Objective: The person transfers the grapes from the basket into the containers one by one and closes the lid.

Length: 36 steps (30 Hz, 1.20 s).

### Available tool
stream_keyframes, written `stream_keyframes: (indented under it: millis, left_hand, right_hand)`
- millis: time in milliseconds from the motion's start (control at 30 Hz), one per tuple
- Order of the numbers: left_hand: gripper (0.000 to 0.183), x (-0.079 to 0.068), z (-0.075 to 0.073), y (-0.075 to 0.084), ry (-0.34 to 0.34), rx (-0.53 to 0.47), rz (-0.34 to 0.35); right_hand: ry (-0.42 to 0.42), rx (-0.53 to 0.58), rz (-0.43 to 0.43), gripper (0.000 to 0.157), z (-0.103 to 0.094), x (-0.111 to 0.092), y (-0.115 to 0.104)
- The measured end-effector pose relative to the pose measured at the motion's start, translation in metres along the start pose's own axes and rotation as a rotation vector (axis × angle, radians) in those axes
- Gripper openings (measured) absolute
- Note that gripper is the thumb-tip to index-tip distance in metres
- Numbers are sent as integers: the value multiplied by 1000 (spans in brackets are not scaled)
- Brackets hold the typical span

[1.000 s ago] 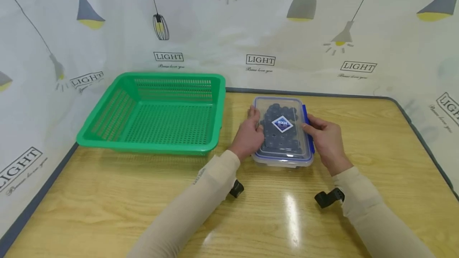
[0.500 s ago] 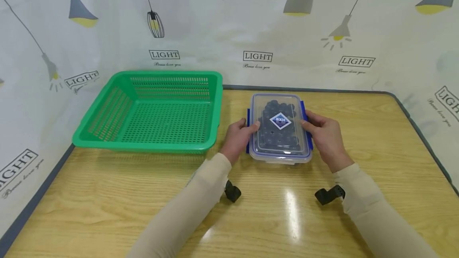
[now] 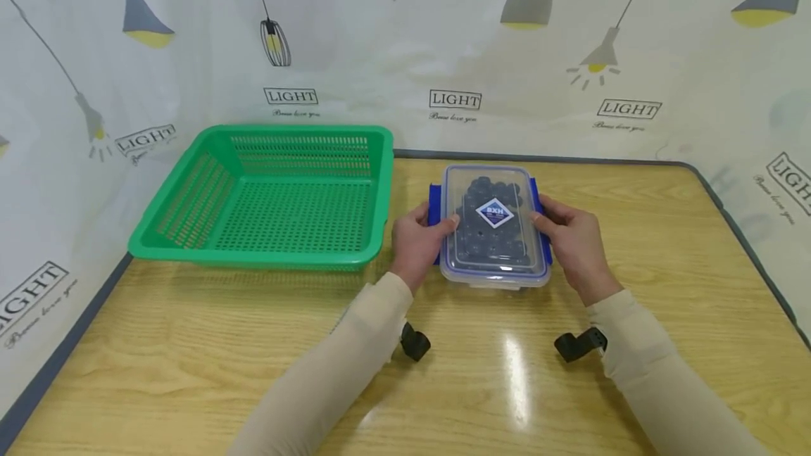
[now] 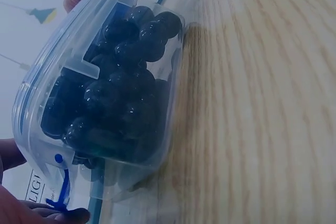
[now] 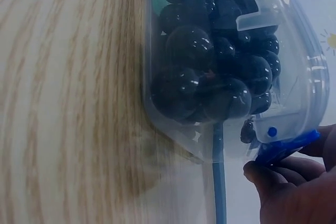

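Observation:
A clear lidded food container (image 3: pixel 494 241) with a blue seal and a diamond sticker stands on the table in the head view. Dark round grapes (image 4: pixel 115 93) show through its wall. My left hand (image 3: pixel 415 241) holds the container's left side, thumb on the lid's edge, fingers at a blue side latch (image 3: pixel 435 204) that sticks outward. On the opposite side, my right hand (image 3: pixel 576 241) grips the right edge, its thumb on the lid and fingers beneath the other blue latch (image 5: pixel 283 149). The lid lies flat on the container.
A green slotted plastic basket (image 3: pixel 253 255) stands left of the container, with only its bare slatted bottom showing inside. The wooden table (image 3: pixel 481 385) ends at a dark edge before a lamp-patterned backdrop (image 3: pixel 380 55).
My left hand has shifted from over the container's left edge to beside it, and the left latch has swung outward. The right hand keeps its hold on the right side.

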<state>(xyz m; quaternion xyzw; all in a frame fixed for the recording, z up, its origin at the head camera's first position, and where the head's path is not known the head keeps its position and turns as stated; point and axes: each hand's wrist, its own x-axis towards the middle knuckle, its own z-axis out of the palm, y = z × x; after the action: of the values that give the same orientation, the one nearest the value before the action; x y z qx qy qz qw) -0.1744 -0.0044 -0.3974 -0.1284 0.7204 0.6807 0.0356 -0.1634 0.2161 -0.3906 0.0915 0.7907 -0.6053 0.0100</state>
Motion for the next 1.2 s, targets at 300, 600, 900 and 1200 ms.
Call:
stream_keyframes:
  millis: [300, 600, 900, 1200]
  left_hand:
    - [58, -4, 1, 9, 19, 46, 117]
    - [52, -8, 3, 17, 28, 212, 186]
    - [54, -7, 1, 14, -46, 398, 246]
    - [60, -30, -29, 43, -355, 634, 455]
  right_hand:
    - [-16, 3, 8, 52, 4, 2, -3]
    - [-27, -2, 24, 52, 5, 3, -7]
    - [-44, -31, 10, 53, 5, 5, -5]
    - [-162, -239, -10, 65, -22, 7, -11]
